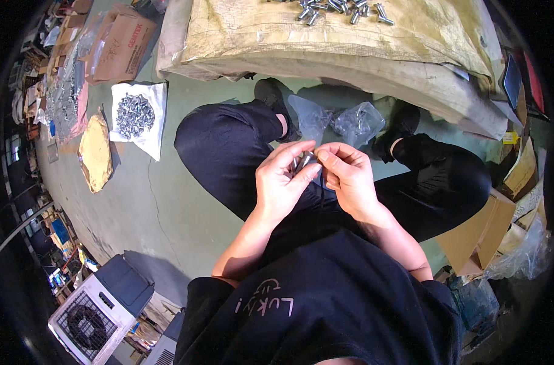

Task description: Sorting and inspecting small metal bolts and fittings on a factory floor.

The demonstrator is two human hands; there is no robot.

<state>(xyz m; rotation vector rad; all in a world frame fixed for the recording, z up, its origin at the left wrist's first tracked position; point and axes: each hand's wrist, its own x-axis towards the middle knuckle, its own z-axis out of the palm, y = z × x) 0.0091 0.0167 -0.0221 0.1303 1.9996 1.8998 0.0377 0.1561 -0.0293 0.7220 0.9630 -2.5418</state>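
My left hand is closed around a few shiny metal pieces that look like bolts; their ends show between fingers and thumb. My right hand meets it fingertip to fingertip, thumb and forefinger pinched beside those pieces. What the right fingers grip is hidden. Both hands are held over my lap, between my spread knees. Just beyond them, clear plastic bags lie on the floor between my shoes, with grey metal pieces showing through. More loose bolts lie on the cloth-covered surface in front of me.
On the floor at left, a pile of small metal parts rests on a white sheet, near a flat tan piece and a cardboard box. A fan unit stands lower left; an open carton is at right.
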